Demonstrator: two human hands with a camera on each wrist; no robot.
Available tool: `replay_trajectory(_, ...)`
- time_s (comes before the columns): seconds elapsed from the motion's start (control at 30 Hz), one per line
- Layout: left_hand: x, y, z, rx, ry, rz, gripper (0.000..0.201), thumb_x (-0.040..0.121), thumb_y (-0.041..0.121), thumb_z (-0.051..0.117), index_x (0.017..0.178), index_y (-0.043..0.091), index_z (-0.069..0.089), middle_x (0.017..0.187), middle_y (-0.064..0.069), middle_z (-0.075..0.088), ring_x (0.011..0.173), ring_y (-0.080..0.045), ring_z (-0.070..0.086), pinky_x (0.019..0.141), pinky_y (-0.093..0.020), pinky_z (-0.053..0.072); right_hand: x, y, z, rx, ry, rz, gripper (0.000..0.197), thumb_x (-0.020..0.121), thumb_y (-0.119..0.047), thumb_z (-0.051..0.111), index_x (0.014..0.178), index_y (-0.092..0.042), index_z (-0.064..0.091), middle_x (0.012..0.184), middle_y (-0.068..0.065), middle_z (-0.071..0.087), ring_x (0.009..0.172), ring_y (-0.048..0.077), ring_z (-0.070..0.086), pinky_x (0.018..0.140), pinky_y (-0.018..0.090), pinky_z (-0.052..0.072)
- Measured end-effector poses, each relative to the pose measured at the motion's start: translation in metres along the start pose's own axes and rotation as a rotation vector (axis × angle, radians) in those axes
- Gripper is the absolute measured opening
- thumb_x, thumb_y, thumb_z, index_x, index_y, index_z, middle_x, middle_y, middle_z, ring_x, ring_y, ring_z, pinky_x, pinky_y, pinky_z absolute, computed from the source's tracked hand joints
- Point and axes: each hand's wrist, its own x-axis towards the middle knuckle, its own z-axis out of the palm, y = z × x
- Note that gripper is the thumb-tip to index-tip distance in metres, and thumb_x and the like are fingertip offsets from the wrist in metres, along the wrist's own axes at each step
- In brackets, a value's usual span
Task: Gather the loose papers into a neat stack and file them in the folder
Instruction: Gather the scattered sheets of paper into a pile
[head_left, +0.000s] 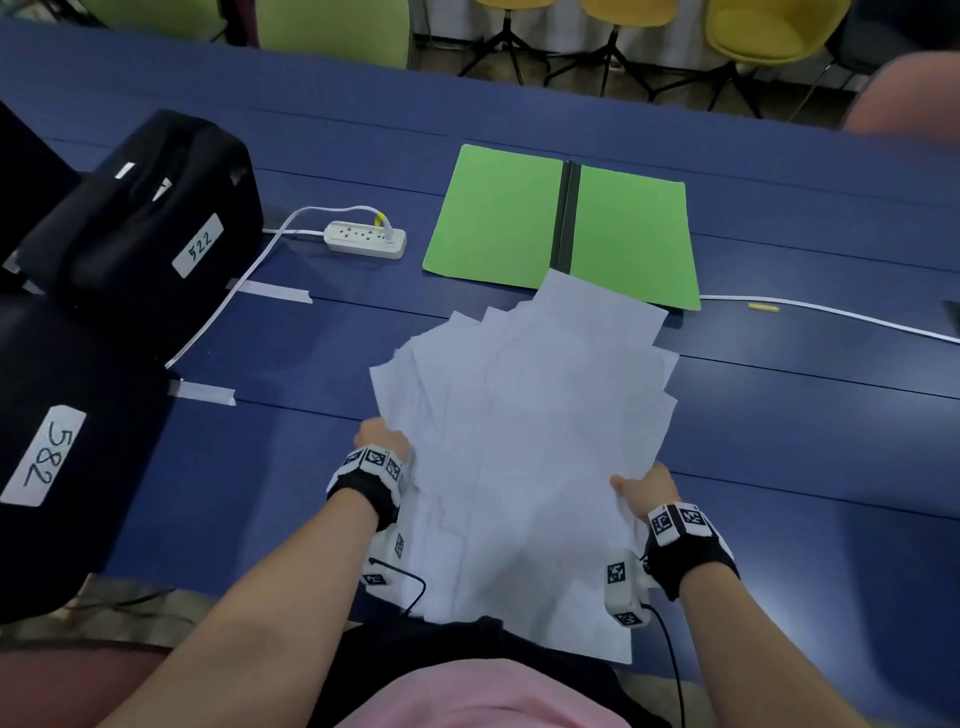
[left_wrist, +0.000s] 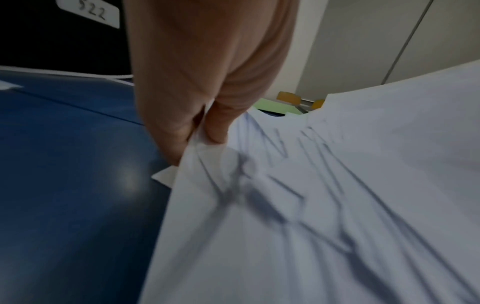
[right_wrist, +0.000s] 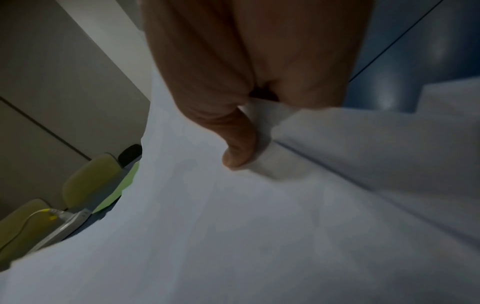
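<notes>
Both hands pinch the papers: left hand at the left edge, right hand at the right, thumbs on top. Between the grips the sheets are gathered but fanned, corners astray; squaring and filing remain. Beyond them the folder lies open. Fingers under the sheets are hidden, and the wrist views blur.
</notes>
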Motion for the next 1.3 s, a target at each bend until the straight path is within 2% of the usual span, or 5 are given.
replay_trajectory(0.3,0.013,-0.008,-0.002,-0.120,-0.045,0.103,0.048,0.093,0.034,0.054,0.057,0.015,0.029,0.056,-0.001,0.033,0.051,-0.017,0.031,0.050,-0.027,0.025,-0.003,0.017,0.000,0.167,-0.002,-0.068,0.059,0.084,-0.001,0.065,0.136,0.001,0.038,0.138,0.018,0.050,0.125,0.034,0.050,0.102,0.038,0.038)
replay_trajectory(0.53,0.003,0.006,0.013,0.000,-0.258,0.098,0.038,0.087,0.022,0.057,0.116,-0.003,0.057,0.115,-0.016,0.063,0.102,-0.032,0.061,0.085,-0.037,0.051,-0.005,0.007,0.020,0.246,-0.134,-0.048,0.065,0.079,-0.007,0.073,0.135,-0.005,0.042,0.135,0.014,0.055,0.121,0.030,0.054,0.099,0.035,0.041)
replay_trajectory(0.73,-0.008,0.007,0.003,-0.022,-0.268,0.064,0.011,0.090,0.014,0.057,0.089,0.006,0.050,0.095,-0.006,0.052,0.084,-0.023,0.051,0.066,-0.027,0.041,-0.006,0.001,0.027,0.191,-0.235,0.013,0.057,0.078,-0.010,0.075,0.125,0.009,0.050,0.122,0.014,0.060,0.098,0.025,0.055,0.082,0.031,0.042)
replay_trajectory(0.93,-0.012,-0.010,0.005,0.001,-0.170,0.111,0.037,0.085,0.016,0.063,0.117,0.007,0.047,0.135,-0.008,0.036,0.127,-0.029,0.036,0.102,-0.035,0.035,-0.020,0.005,0.021,0.301,-0.332,-0.015,0.057,0.073,-0.005,0.077,0.124,-0.002,0.053,0.116,0.013,0.066,0.105,0.031,0.064,0.095,0.047,0.049)
replay_trajectory(1.3,-0.008,-0.003,-0.001,-0.114,-0.296,0.091,0.017,0.089,0.008,0.059,0.105,0.001,0.059,0.098,-0.009,0.063,0.098,-0.027,0.056,0.080,-0.028,0.040,-0.026,-0.004,0.037,0.414,-0.391,-0.052,0.079,0.076,-0.002,0.073,0.140,-0.024,0.031,0.132,0.001,0.053,0.118,0.028,0.053,0.103,0.046,0.043)
